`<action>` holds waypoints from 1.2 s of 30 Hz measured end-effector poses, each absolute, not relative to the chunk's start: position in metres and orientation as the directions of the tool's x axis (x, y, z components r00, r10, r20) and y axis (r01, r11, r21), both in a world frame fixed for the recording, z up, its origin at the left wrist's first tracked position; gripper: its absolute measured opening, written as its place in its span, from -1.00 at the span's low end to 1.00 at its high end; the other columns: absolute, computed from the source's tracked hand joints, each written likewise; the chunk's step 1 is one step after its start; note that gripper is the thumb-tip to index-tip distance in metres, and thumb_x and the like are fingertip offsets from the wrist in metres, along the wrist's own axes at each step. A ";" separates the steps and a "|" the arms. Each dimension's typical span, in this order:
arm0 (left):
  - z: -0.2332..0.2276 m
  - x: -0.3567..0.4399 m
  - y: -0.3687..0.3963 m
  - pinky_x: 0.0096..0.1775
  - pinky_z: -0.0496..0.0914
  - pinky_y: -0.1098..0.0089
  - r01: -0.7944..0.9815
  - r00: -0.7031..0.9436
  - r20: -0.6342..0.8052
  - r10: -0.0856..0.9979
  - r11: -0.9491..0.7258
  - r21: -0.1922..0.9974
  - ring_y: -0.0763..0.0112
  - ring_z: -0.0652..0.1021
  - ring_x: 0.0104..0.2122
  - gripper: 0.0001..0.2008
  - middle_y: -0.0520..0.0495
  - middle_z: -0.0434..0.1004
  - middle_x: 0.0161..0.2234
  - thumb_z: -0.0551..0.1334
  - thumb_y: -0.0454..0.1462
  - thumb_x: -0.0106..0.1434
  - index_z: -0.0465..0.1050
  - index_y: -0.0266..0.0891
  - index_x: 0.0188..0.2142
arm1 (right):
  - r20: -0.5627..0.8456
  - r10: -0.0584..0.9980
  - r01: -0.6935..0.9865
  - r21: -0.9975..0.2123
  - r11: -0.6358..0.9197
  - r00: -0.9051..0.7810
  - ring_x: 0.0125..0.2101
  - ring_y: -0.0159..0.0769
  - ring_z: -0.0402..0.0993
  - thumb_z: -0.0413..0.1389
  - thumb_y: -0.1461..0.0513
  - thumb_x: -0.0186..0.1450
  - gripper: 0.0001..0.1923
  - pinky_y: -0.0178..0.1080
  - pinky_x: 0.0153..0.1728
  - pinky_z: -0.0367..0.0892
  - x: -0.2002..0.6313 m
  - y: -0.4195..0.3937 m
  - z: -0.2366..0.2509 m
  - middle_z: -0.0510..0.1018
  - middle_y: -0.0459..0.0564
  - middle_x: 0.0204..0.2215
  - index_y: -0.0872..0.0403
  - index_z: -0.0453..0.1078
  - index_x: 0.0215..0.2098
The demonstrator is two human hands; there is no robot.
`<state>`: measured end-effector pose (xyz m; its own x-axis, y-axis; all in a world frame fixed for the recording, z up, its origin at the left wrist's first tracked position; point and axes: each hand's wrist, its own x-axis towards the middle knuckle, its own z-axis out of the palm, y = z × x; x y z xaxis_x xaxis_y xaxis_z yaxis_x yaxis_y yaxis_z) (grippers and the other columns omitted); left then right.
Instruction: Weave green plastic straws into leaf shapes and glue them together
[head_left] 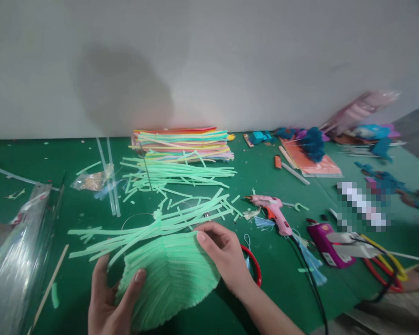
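Observation:
A mint-green ribbed leaf (pixel 171 277), looking made of fuzzy chenille stems laid side by side, is held up low in the middle of the view. My left hand (pixel 108 298) grips its left edge, thumb on the front face and fingers behind. At the upper right edge my right hand (pixel 226 258) pinches it between thumb and fingers, some of which the leaf hides. Just beyond the leaf lies a loose bunch of mint-green chenille stems (pixel 157 226). Behind that bunch is a larger pile of green stems (pixel 188 174) with short cut pieces around it.
To the right lie a pink glue gun (pixel 272 209) with a black cord, a purple box (pixel 330 246) and red-handled scissors (pixel 256 267). Multicoloured stems (pixel 185 142) rest by the wall. Clear plastic packaging (pixel 24 260) and a wooden stick (pixel 50 286) are at left.

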<state>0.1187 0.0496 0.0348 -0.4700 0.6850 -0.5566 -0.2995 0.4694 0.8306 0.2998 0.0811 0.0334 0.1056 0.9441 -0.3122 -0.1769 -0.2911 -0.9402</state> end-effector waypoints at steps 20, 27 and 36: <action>0.015 0.134 0.048 -0.30 0.54 0.47 -0.699 -0.335 -0.712 0.617 0.344 0.627 0.30 0.62 -0.24 -0.45 -0.03 0.65 -0.21 0.52 -0.19 -0.09 0.54 -0.10 -0.06 | -0.474 0.864 -0.564 -0.765 -0.311 0.166 -0.15 -0.16 0.51 0.40 0.07 0.03 -0.63 -0.17 -0.12 0.40 0.269 0.077 0.022 0.61 -0.03 -0.21 0.02 0.52 -0.23; 0.017 0.129 0.046 -0.40 0.51 0.50 -0.650 -0.394 -0.705 0.590 0.363 0.667 0.20 0.63 -0.21 -0.52 -0.02 0.65 -0.29 0.53 -0.22 -0.14 0.56 -0.15 -0.17 | -0.539 0.842 -0.545 -0.705 -0.454 -0.004 -0.24 -0.07 0.58 0.42 0.05 -0.02 -0.55 -0.08 -0.15 0.43 0.277 0.084 0.033 0.65 0.05 -0.31 0.10 0.54 -0.23; 0.017 0.129 0.043 -0.32 0.54 0.42 -0.644 -0.378 -0.715 0.588 0.388 0.659 0.12 0.61 -0.14 -0.48 -0.05 0.64 -0.23 0.52 -0.28 -0.16 0.54 -0.14 -0.13 | -0.532 0.847 -0.568 -0.698 -0.436 0.004 -0.32 -0.12 0.57 0.37 0.06 0.05 -0.63 -0.14 -0.23 0.43 0.277 0.084 0.036 0.66 -0.01 -0.36 0.08 0.57 -0.24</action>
